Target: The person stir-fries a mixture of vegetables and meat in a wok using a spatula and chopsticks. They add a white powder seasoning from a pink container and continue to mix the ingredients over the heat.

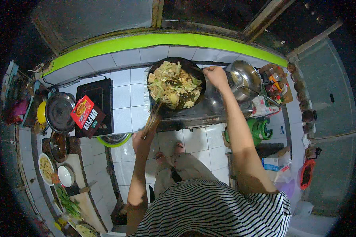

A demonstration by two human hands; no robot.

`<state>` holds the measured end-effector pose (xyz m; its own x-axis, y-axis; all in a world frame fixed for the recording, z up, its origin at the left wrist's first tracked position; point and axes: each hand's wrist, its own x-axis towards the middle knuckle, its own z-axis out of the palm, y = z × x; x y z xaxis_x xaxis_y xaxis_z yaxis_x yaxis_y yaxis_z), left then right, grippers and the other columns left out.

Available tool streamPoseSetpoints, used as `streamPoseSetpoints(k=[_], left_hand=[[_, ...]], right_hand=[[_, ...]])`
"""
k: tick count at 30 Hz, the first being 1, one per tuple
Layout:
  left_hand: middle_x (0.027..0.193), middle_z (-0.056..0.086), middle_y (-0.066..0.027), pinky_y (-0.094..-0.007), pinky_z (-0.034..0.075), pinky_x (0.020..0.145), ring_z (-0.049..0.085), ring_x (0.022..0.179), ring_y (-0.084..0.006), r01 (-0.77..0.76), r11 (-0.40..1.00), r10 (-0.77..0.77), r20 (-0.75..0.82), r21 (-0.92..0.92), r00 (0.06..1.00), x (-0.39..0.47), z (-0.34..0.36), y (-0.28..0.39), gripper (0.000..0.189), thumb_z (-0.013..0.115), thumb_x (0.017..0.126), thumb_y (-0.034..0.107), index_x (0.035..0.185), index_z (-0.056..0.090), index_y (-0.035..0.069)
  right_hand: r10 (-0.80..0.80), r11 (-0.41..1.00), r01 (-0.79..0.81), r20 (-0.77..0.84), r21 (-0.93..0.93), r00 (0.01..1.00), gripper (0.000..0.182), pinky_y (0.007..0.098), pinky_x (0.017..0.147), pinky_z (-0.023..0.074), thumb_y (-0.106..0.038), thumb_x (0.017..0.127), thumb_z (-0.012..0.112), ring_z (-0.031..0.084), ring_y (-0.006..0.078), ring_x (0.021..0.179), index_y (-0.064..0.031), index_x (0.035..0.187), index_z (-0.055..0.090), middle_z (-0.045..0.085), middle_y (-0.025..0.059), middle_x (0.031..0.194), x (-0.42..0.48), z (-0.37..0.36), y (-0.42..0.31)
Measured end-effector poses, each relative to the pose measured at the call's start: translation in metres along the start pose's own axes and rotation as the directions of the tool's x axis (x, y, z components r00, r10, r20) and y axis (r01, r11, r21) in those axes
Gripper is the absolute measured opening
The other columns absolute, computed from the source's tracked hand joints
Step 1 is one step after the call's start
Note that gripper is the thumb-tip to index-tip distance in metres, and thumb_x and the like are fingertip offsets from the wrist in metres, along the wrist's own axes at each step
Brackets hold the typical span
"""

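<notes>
A dark wok sits on the black gas stove before me. Inside it lies mixed food: pale green strips of vegetable, tofu-like cubes, cauliflower-like florets and dark bits. My left hand holds a pair of wooden chopsticks; their tips meet the food at the wok's near left edge. At the wok's right rim, my right hand is closed on a thin handle. Whether that handle is the wok's own or a utensil's, I cannot tell.
Right of the stove are a steel pot with a long-handled utensil, and several condiment bottles. A green gas cylinder stands below. Leftward, red seasoning packets lie on a black cooktop beside a round dark lid.
</notes>
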<state>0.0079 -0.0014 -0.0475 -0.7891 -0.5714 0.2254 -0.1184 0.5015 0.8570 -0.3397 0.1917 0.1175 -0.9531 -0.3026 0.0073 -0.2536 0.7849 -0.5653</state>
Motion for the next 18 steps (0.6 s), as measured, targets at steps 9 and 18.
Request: streamPoseSetpoints(k=[9,18], left_hand=[[0.072,0.062,-0.0122,-0.0395,0.042,0.069,0.052,0.073,-0.029,0.324,0.938,-0.324,-0.02,0.118,0.946,0.006,-0.007,0.03,0.018,0.075,0.077,0.02,0.078,0.068,0.004],[0.071,0.055,-0.0105,-0.0366,0.041,0.067,0.049,0.072,-0.0232,0.415,0.91,-0.416,-0.038,-0.027,0.909,0.004,-0.006,0.035,0.031,0.081,0.074,0.024,0.078,0.064,-0.001]], right_hand=[[-0.242,0.961,0.272,0.344,-0.04,0.907,0.038,0.0421,0.069,0.054,-0.031,0.084,0.064,0.067,0.0334,0.067,-0.0095,0.115,0.067,0.067,0.0187,0.07,-0.041,-0.03,-0.001],[-0.591,0.631,0.679,0.334,-0.375,0.734,0.041,0.0423,0.051,0.0497,-0.026,0.085,0.064,0.063,0.0312,0.056,-0.0135,0.123,0.062,0.062,0.0119,0.064,-0.08,-0.074,0.027]])
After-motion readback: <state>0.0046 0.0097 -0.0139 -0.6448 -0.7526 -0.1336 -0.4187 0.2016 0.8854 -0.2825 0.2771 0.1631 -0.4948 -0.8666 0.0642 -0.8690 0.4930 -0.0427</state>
